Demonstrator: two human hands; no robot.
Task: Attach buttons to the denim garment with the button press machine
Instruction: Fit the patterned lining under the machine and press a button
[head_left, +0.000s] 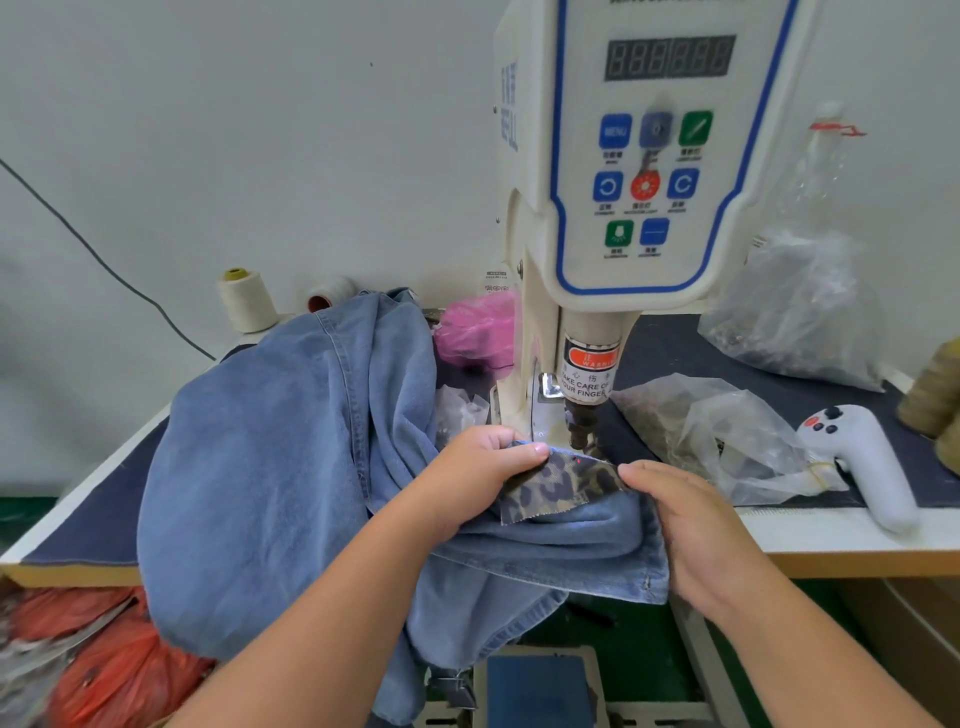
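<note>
Left hand (475, 470) reaches in from below, thumb on top, pinching the leopard-print patch (563, 486) and the denim (270, 467) beneath it. Right hand (691, 525) grips the denim's folded edge, thumb against the patch's right side. Between both hands the patch sits just under the press (582, 426) head, with the denim heaped left across the tabletop (831, 525).

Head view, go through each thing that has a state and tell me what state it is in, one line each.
Left hand: grip pinches the leopard flap.
Right hand: grip holds the denim edge.
Leopard flap: folded up, red dot on it, under the press head.
Denim: bunched on the table, hanging over the front edge.
Press head: raised, not touching the cloth.
Display: no lit digits.
White spool: upright.
</note>
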